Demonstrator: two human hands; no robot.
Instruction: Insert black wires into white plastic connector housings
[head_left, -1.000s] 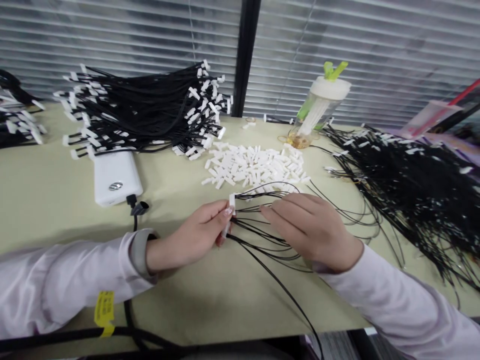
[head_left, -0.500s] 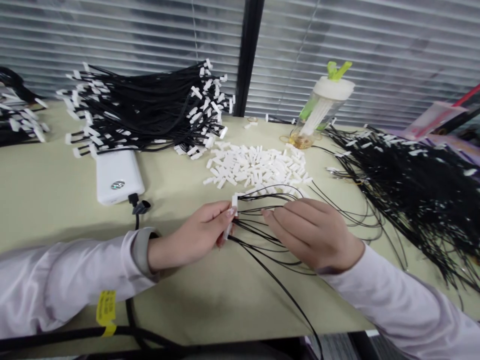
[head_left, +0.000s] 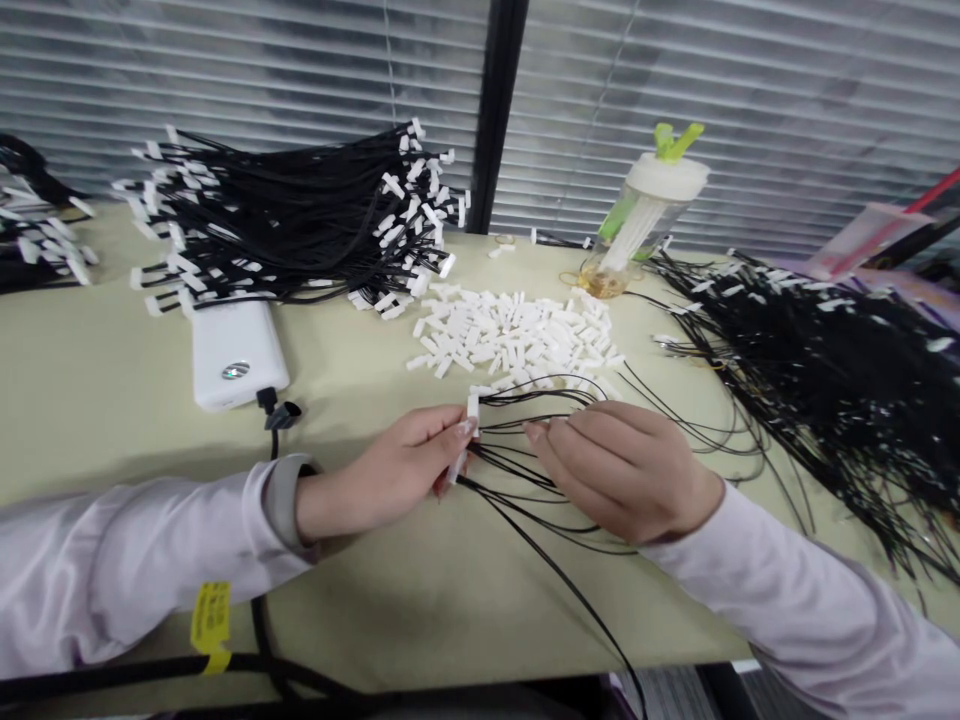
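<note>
Some black wire sits pinched in right fingers; left fingers hold white connectors

white connector in left hand

In front of the white pile, the left hand is toward the left side, its thumb pressed down; the right hand, toward the right side, keeps fingers curled together.
</note>
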